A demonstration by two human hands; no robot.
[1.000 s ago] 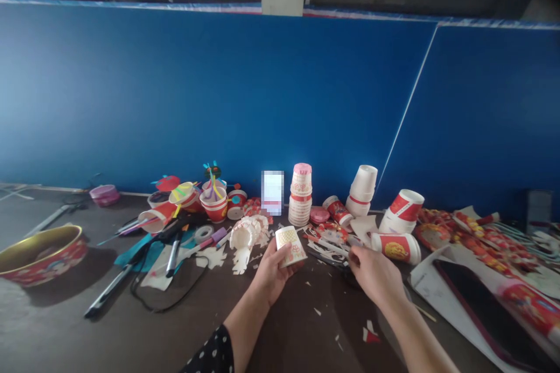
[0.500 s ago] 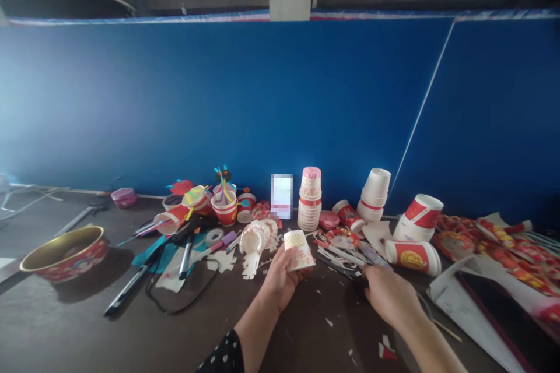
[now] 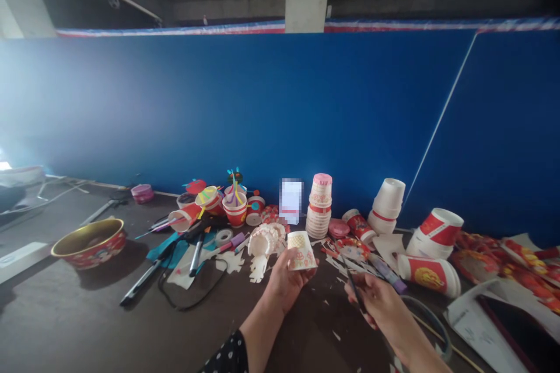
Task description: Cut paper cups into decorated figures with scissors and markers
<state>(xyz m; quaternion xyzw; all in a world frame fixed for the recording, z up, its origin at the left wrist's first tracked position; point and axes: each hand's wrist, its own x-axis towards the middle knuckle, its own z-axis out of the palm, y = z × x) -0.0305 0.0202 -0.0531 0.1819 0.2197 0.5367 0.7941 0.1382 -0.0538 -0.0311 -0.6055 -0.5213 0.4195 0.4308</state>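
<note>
Well, left hand (image 3: 286, 288) round a paper cup (image 3: 301, 250), right hand (image 3: 378, 306) pinching a black tool (image 3: 352, 282), paper scraps (image 3: 350, 250) beyond.

Left hand (image 3: 286, 288) cupped, right hand (image 3: 376, 303) pinched

Only scraps (image 3: 336, 335) dot the table (image 3: 306, 349) near the hands (image 3: 289, 285) (image 3: 380, 309); stacked cups (image 3: 319, 207) block beyond.

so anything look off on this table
Beside the cup in the left hand, a white paper cup lies on its side, its wall snipped into a ragged fringe, and paper scraps litter the table.
</note>
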